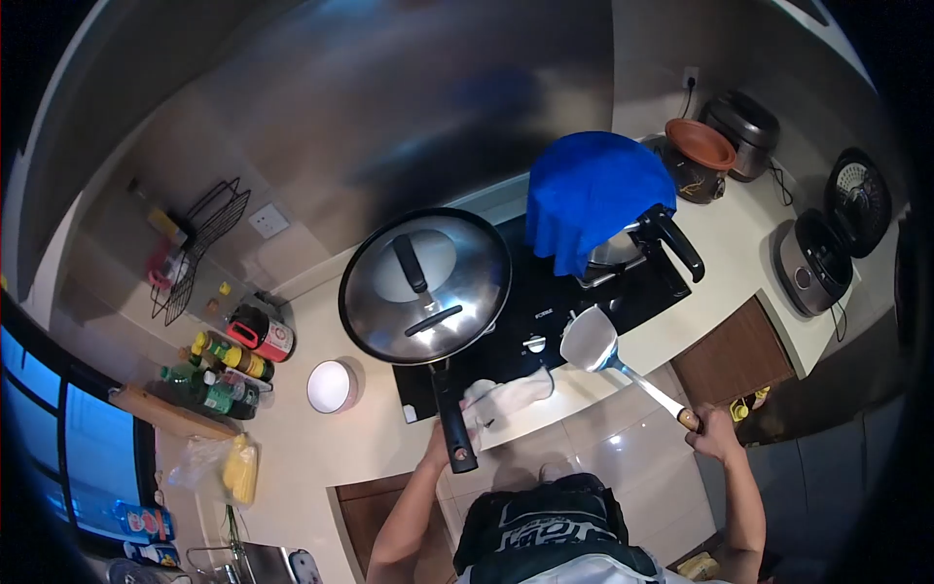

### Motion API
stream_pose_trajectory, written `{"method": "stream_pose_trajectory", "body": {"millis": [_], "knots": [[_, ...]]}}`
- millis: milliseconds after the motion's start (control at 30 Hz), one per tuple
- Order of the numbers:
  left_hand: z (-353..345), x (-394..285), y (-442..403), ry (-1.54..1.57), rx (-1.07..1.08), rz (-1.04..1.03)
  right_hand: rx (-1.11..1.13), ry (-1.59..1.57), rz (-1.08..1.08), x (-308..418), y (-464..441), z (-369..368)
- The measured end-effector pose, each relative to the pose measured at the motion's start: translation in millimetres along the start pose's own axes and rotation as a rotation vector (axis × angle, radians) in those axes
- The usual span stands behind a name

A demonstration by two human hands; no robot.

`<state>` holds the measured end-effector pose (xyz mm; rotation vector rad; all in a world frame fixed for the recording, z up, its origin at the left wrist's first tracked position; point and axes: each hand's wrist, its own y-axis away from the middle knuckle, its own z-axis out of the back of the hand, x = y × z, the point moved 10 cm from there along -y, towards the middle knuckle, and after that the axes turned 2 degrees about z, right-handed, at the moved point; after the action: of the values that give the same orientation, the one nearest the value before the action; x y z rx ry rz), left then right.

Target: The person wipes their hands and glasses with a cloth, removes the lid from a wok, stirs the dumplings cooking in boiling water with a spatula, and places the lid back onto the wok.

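Note:
My right hand (717, 434) is closed around the end of a metal wok spatula (637, 380), its broad blade raised near the front edge of the black hob (545, 297). My left hand (440, 450) is beside and partly behind the black handle of the lidded wok (370, 292), closed on a pale cloth (511, 395) that stretches over the counter edge. Its fingertips are mostly hidden by the handle and cloth. A glass-and-steel lid (449, 277) covers the wok on the left side of the hob.
A blue cloth (593, 190) drapes over a pot with a black handle (676, 243) on the right burner. A white bowl (331, 387) stands left of the hob, near several bottles (233, 375). An open-lidded cooker (815, 263) and a clay pot (699, 146) occupy the right counter.

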<state>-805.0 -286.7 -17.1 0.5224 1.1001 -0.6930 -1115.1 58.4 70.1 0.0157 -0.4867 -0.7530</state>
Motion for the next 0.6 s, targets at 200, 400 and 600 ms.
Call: {"method": "stream_pose_trajectory", "body": {"millis": [200, 400, 600], "knots": [[165.1, -22.9, 13.2, 0.007, -0.821, 0.127, 0.025, -0.224, -0.004, 24.3, 10.0, -0.1], [177.3, -145.7, -108.0, 0.255, -0.528, -0.122, 0.251, -0.601, -0.127, 70.7, 18.7, -20.9], [123.1, -141.4, -214.0, 0.626, -0.17, 0.448, 0.176, -1.012, 0.413, 145.9, 25.7, 19.1]]}}
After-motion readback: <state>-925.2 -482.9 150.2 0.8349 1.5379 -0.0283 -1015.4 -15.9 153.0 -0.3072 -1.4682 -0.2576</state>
